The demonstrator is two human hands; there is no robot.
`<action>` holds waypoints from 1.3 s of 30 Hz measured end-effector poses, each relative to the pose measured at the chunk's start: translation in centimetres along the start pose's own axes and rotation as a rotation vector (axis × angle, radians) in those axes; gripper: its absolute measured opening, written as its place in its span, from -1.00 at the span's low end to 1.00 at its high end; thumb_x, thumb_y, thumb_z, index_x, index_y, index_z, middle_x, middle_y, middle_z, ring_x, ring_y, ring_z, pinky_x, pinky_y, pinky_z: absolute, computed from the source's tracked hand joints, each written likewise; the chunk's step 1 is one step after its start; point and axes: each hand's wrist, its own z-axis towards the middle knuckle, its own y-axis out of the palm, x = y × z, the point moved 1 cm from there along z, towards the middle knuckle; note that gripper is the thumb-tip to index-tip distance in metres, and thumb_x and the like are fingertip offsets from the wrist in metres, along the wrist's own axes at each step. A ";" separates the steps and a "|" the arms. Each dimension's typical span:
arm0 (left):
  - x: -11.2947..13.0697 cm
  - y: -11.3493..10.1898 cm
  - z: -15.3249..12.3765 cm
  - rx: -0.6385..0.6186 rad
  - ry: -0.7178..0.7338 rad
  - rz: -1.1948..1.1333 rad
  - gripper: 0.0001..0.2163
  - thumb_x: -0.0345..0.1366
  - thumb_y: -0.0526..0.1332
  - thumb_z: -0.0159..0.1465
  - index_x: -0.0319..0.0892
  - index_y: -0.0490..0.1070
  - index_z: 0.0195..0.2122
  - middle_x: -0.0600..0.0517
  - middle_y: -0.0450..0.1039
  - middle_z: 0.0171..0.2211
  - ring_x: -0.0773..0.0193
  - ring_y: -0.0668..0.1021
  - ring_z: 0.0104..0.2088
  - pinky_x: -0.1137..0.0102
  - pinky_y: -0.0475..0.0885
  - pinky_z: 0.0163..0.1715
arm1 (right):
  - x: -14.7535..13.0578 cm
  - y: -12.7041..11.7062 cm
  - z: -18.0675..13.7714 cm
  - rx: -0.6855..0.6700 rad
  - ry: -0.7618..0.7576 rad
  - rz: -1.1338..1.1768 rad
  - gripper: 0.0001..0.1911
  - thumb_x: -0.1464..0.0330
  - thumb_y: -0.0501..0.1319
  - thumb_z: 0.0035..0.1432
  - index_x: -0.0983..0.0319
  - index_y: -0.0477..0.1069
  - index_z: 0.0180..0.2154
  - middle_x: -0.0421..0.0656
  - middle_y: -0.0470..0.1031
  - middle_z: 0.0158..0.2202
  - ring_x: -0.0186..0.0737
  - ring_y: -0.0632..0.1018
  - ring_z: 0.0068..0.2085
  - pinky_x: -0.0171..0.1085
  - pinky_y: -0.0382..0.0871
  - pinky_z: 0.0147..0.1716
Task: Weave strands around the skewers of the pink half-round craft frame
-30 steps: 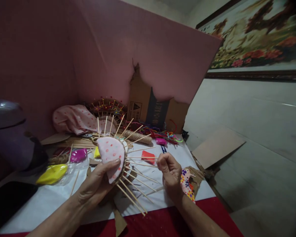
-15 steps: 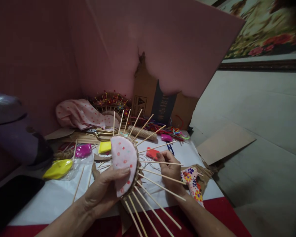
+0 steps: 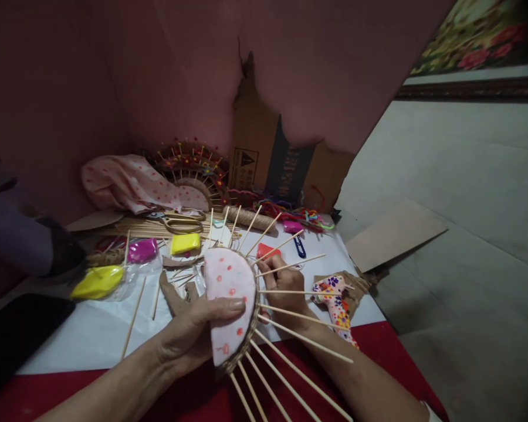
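My left hand grips a half-round panel covered in pale pink cloth with red dots. Its thumb lies over the front and the other fingers are behind. Thin wooden sticks fan out from the curved edge, and brown twine runs around that edge between them. Behind the sticks on the right, my right hand is closed near the rim, fingertips pinched. A thin strand of twine seems to be in the pinch, though sticks partly cover the fingers.
Scissors, a twine roll, and yellow, magenta and red packets lie beyond. A blue cutter and flowered cloth shape are right. A dark phone-like slab and purple bottle stand left; torn cardboard leans behind.
The panel has shifted slightly right and down with my left hand. My right hand has moved left, closer to the curved rim behind the sticks. The camera view has tilted.
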 end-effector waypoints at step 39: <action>2.4 -0.6 0.1 0.335 0.182 0.023 -0.89 -0.57 0.23 -0.05 -0.35 0.48 -0.47 -0.09 0.54 -0.57 0.22 0.55 -0.59 0.38 0.50 -0.51 | 0.6 -1.5 0.2 0.279 0.120 0.516 -0.74 0.22 0.07 0.19 0.24 0.24 -0.47 -0.30 0.19 -0.61 -0.40 0.21 -0.58 -0.40 0.11 -0.59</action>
